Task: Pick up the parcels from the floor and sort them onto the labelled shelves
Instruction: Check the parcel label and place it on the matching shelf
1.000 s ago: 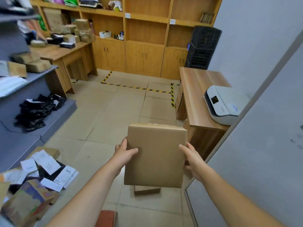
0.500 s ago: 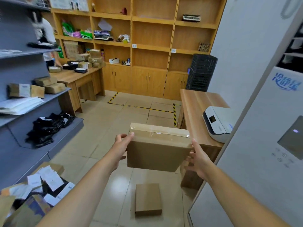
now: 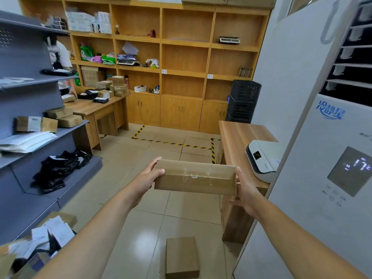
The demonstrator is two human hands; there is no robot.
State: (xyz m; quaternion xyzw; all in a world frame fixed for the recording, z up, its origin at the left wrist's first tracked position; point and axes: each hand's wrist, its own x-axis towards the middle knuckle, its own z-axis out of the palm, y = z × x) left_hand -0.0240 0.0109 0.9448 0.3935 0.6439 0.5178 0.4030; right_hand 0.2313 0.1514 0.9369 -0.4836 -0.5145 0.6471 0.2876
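Cardboard parcel (image 3: 195,177) hangs in mid-air, pinched at its ends by left hand (image 3: 148,178) and right hand (image 3: 246,193); fingers barely wrap, so it may slip. Second parcel (image 3: 182,257) underfoot invites tripping.

Left arm: bare forearm reaching forward from the lower left, wrist straight.
Left hand (image 3: 148,176): clamped on the left end of the flat brown cardboard parcel (image 3: 195,177), thumb over its top edge, fingers behind.
Right arm: bare forearm reaching in from the lower right.
Right hand (image 3: 246,191): palm pressed against the parcel's right end, thumb upward, fingers spread below.
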